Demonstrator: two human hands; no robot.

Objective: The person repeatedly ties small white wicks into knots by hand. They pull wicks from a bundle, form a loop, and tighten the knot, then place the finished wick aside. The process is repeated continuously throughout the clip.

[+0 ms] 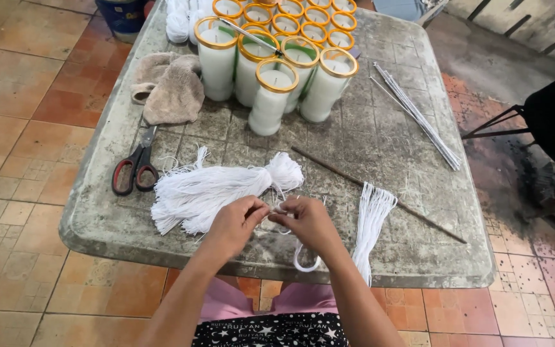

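Left hand and right hand pinch a thin white string together, beside the bundle of white cotton strings; red-handled scissors and gold-rimmed glass candles lie beyond.

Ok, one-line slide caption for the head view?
Left hand and right hand pinch a white string beside a string bundle, scissors and glass candles on a worn table.

Home candle-making spot, I'd say: my worn grey table on terracotta floor tiles, glass-jar candles, wick bundle, scissors, thin metal rods.
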